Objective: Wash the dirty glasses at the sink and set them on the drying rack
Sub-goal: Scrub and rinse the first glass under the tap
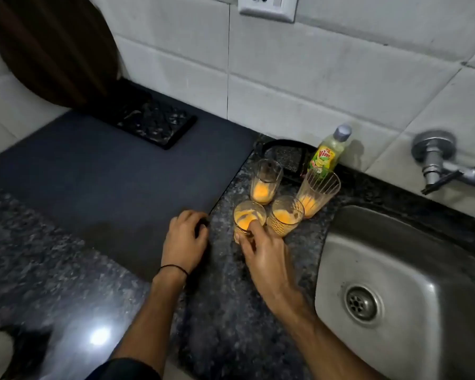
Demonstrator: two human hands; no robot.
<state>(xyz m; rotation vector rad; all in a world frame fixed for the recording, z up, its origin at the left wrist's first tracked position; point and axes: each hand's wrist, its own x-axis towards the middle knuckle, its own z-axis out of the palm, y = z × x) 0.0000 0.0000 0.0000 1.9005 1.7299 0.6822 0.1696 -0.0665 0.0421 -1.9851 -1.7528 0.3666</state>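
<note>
Head view: looks down on a granite counter, steel sink to the right.
Near glass: upright on the counter, mouth up, long axis vertical; closest of four, left of the sink's rim.
Right hand: pinches the near glass at its rim, forefinger inside, thumb outside on the left; also the hand nearer the sink.
Left hand: rests on the edge of the dark mat, fingers loosely curled, nothing seen in it; just beside the near glass, apart from it.
Coming move: sink lies rightward of the held glass; probably calls for a lift clear of the patterned glass just beside it.
Contents: orange dregs in all four, smeared up the near glass's wall; same in the back glass and tall ribbed glass.
Soap bottle: upright at the wall, behind the tall ribbed glass.
Tap: on the wall above the sink.
Rack: not surely seen; dark mat may serve.
</note>
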